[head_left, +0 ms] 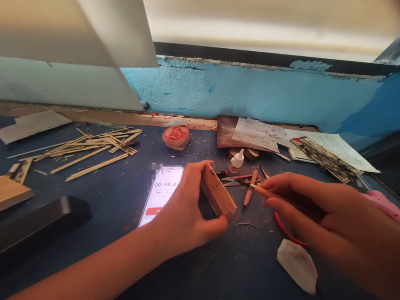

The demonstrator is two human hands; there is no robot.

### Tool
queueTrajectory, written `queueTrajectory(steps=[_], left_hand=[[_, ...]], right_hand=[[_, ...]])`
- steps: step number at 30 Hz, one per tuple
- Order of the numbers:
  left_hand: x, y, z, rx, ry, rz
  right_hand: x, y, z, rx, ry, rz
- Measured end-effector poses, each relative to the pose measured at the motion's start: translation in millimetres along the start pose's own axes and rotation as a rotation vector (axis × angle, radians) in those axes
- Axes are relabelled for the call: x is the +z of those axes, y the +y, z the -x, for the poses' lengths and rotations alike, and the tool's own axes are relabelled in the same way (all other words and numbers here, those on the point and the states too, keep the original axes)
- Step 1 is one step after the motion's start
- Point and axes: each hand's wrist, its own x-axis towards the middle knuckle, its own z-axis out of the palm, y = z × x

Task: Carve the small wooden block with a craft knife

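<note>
My left hand (190,208) grips a small wooden block (218,191) by its two ends, holding it tilted above the dark tabletop. In my right hand (312,204) is a carving tool (261,191) with a wooden handle and metal collar, pinched between thumb and fingers. Its dark tip points left toward the block, a short gap apart. Behind the tip lies a second wooden-handled carving tool (250,189) on the table. A phone (162,191) showing a running timer lies partly hidden behind my left hand.
Thin wooden sticks (93,148) are heaped at the left, near a black bar-shaped object (46,225). A round red-topped item (176,137), a small glue bottle (236,161) and sandpaper sheets (256,133) stand toward the wall. A pale flat piece (296,264) lies front right.
</note>
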Motion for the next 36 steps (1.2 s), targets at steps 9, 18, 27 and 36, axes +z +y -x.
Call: queueTrajectory(steps=[9, 18, 27, 36], left_hand=[[-32.9, 2, -9, 0.103, -0.216, -0.012], [-121.1, -65, -42, -0.416, -0.145, -0.657], [-97.6, -56, -47, -0.418, -0.051, -0.776], [-59.8, -39, -44, -0.46, -0.202, -0.894]], right_hand=[[36, 11, -7, 0.219, -0.111, -0.441], [37, 4, -10, 0.182, -0.178, -0.363], [37, 7, -8, 0.169, -0.202, -0.378], [40, 8, -9, 0.157, -0.164, -0.32]])
